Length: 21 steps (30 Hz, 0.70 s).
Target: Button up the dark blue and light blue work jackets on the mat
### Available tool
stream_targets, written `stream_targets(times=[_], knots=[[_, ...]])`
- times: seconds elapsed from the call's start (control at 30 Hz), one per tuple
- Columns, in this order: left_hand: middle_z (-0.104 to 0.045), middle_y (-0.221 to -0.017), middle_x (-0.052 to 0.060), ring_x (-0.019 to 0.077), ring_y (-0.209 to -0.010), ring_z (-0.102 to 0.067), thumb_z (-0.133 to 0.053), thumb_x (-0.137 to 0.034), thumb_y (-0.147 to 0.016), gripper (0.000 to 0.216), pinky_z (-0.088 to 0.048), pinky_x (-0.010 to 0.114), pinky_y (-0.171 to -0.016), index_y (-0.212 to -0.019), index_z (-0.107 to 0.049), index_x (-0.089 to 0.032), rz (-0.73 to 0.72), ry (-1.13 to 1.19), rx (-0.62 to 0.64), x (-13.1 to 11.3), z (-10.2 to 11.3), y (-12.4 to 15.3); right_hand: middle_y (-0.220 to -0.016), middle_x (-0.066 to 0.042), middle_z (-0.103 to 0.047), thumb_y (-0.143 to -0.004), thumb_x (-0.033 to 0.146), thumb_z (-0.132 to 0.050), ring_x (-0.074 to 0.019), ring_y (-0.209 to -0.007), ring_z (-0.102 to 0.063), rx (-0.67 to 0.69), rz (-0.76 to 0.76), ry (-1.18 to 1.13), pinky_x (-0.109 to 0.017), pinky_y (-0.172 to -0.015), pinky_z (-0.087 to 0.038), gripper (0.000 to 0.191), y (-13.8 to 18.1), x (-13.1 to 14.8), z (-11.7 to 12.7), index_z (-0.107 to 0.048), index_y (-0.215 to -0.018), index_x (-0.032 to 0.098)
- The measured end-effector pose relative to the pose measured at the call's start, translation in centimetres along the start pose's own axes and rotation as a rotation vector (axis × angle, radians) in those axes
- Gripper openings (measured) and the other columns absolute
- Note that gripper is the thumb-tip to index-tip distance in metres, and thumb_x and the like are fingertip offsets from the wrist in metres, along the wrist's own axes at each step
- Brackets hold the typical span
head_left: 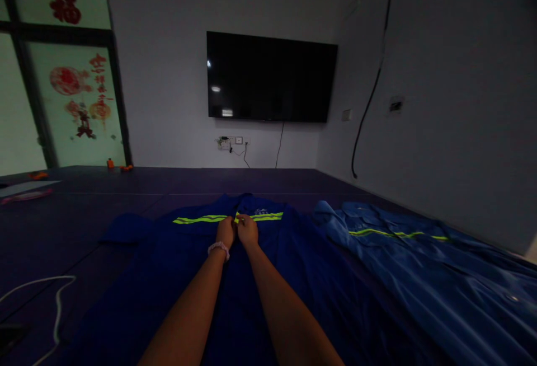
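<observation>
A dark blue work jacket [176, 265] with a yellow-green reflective stripe lies flat on the dark mat in front of me. My left hand [225, 231], with a pale bead bracelet on its wrist, and my right hand [247, 230] rest side by side on the jacket's front, just below the stripe at the centre. Both have their fingers curled in a pinch on the jacket's front edges. What lies exactly between the fingertips is too small to make out.
A pile of lighter blue jackets [419, 265] with the same stripe lies to the right, along the wall. A white cable [56, 304] curls on the mat at left. A black wall screen [271, 78] hangs ahead; a glass door [71, 103] stands at far left.
</observation>
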State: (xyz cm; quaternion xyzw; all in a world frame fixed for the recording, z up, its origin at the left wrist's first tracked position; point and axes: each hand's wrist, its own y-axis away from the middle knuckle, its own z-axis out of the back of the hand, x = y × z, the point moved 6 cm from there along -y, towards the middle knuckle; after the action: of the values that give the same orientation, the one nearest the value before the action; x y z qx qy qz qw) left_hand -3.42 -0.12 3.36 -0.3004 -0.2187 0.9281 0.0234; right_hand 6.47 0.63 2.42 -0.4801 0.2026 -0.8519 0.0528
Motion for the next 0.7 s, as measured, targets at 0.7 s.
stream_targets(times=[0.7], knots=[[-0.064,-0.073,0.009,0.0148,-0.068,-0.056,-0.042,-0.013,-0.082,0.019,-0.034,0.023,-0.06,-0.082,-0.062,-0.01,0.026,0.024,-0.011,0.37,-0.56,-0.52,-0.097,-0.004,-0.066,-0.081,0.017,-0.044,-0.016,-0.09,-0.06,0.002,0.009,0.038,-0.024,-0.077,-0.043,0.031,-0.07,-0.06,-0.13,-0.06,-0.107,0.023]])
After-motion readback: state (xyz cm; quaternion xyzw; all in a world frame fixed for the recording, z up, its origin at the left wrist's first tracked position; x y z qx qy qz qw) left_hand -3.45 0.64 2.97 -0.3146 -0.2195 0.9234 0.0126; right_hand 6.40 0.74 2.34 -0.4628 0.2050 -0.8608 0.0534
